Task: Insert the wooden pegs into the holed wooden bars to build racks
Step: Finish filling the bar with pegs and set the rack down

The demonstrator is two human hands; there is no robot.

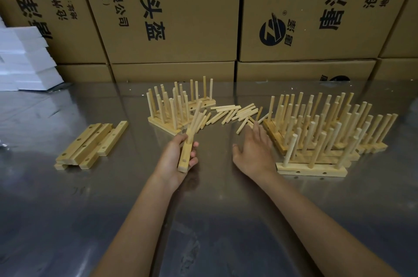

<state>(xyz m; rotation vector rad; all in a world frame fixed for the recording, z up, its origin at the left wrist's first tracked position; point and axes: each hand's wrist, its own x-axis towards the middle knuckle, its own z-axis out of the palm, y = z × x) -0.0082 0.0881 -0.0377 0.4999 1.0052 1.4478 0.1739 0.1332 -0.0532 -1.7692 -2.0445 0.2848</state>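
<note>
Mid-frame, left of centre: left hand (pixel 178 156) curled round a holed wooden bar (pixel 185 157), gripping its near half, bar tilted end-on toward the camera with a side hole showing near the lower end. Already seated in that bar, a few pegs (pixel 195 116) leaning up and away toward the upper middle. Right of centre: right hand (pixel 255 149) spread, palm down, fingers straight and holding nothing, fingertips (pixel 256 124) just reaching the near edge of the loose pegs (pixel 233 113) scattered across the middle of the steel counter (pixel 135 220). Right side of frame: a dense cluster of finished racks (pixel 325 127), pegs upright, with one rack (pixel 312 168) lying nearest. Upper middle: a smaller group of racks (pixel 172 109). Left side: bare bars (pixel 90 144) lying flat, side by side and touching. Behind everything, stacked cardboard boxes (pixel 172 12); upper left, white foam blocks (pixel 27 59). Handling, by the look of it: pegs light, stiff, smooth and round (likely to roll on polished steel), best pinched near one end so the other stays free to find its hole. Bar light and rigid, probably safest gripped across the flat sides away from the empty holes, as now. Fit probably snug, so a straight push along the peg rather than a slanted one, to avoid jamming or splitting.
</note>
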